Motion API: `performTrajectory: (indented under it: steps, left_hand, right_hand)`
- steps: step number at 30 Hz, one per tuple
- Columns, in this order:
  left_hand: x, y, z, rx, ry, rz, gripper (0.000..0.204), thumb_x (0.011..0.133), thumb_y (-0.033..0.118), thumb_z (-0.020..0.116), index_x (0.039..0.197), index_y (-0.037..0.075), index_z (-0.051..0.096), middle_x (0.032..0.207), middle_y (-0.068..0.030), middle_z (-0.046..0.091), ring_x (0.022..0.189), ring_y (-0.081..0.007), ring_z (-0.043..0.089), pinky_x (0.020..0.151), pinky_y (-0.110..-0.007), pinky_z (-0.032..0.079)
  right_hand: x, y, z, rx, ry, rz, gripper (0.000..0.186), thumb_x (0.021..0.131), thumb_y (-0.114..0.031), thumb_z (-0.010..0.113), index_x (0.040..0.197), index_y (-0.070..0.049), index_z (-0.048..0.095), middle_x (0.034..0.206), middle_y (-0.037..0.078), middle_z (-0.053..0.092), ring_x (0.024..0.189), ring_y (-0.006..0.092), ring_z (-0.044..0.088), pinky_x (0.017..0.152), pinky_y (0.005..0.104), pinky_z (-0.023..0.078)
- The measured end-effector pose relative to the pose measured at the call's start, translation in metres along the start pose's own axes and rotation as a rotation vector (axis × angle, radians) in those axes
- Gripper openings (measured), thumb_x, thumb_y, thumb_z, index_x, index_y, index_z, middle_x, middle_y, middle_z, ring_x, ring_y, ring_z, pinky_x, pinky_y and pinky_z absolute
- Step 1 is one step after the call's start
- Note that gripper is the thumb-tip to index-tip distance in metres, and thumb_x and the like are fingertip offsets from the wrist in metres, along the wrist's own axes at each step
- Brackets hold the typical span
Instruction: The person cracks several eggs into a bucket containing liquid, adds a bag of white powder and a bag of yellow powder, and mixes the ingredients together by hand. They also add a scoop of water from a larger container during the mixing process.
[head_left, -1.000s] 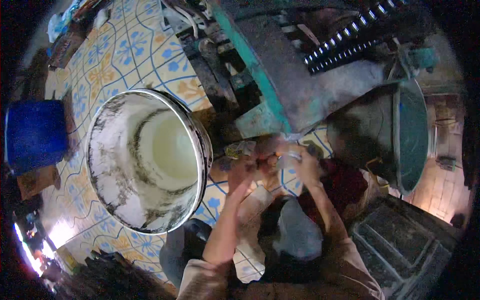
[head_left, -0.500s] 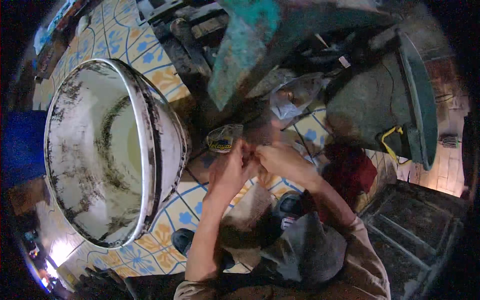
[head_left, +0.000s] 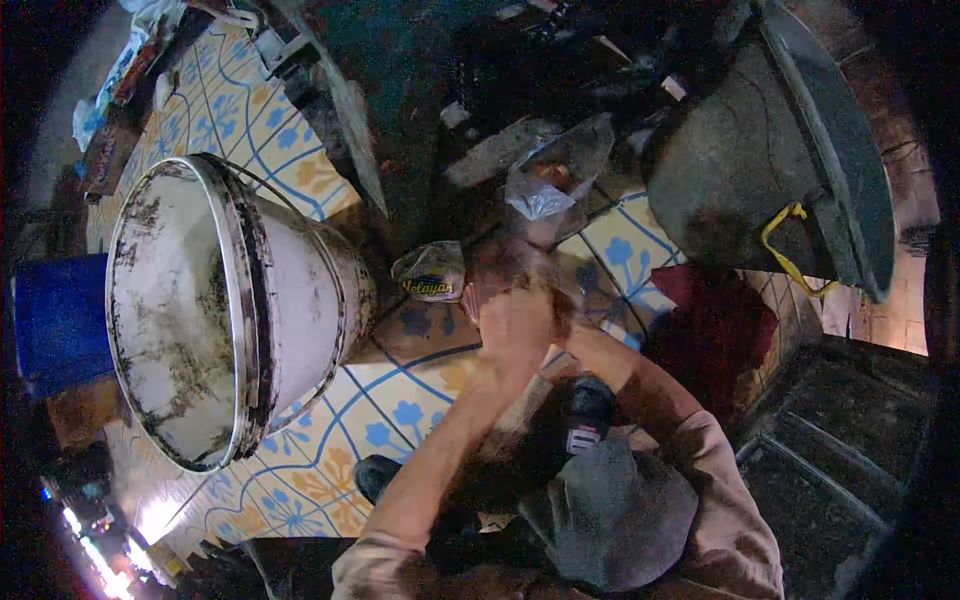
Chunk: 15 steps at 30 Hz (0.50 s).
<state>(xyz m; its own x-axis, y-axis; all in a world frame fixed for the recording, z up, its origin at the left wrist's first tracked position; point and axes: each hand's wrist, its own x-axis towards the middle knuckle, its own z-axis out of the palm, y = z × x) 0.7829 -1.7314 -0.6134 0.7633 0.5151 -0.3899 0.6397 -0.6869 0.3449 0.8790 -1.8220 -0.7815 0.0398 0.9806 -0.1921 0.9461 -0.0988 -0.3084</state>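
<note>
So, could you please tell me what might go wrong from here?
The left hand could knock the small printed packet, which lies just to its left. The clear plastic bag just beyond that hand might get snagged or pushed about. The stained white bucket stands left of the left forearm, so a wide elbow swing could perhaps bump it.

2 tan sleeves [head_left: 715,475], bare forearms [head_left: 440,447], grey trouser leg [head_left: 612,515], dark footwear [head_left: 590,398]

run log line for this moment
left hand: blurred, hold unclear | right hand: partly hidden, hold unclear | nearby: clear packet, white bucket
</note>
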Motion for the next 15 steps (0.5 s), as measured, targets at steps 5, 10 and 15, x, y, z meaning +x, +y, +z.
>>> performTrajectory:
  steps: [5,10,15]
  left_hand:
    - [0.004,-0.035,0.058,0.257,0.053,0.042,0.031,0.090,0.025,0.056,0.109,0.000,0.060,0.104,-0.0144,0.064,0.101,-0.0297,0.061,0.081,-0.043,0.052]
    - [0.024,-0.084,0.135,0.915,0.446,0.285,0.034,0.087,0.021,0.058,0.113,0.000,0.059,0.105,-0.0129,0.062,0.102,-0.0261,0.060,0.087,-0.038,0.048]
    - [0.004,-0.028,0.069,0.293,0.290,0.003,0.038,0.084,0.014,0.059,0.121,0.005,0.056,0.102,-0.0094,0.062,0.099,-0.0194,0.059,0.093,-0.037,0.044]
  right_hand:
    - [0.014,0.005,0.021,0.475,0.178,0.436,0.032,0.098,-0.031,0.045,0.109,-0.006,0.059,0.097,0.008,0.064,0.086,0.0251,0.061,0.076,0.0414,0.050]
    - [0.029,0.014,0.040,-0.513,0.144,-0.017,0.019,0.086,-0.016,0.061,0.068,-0.012,0.064,0.055,0.006,0.055,0.059,0.0170,0.058,0.046,0.0379,0.048]
    - [0.018,0.031,0.008,-0.155,0.150,-0.064,0.020,0.081,-0.013,0.055,0.092,0.001,0.063,0.088,0.020,0.064,0.073,0.0316,0.064,0.062,0.0419,0.051]
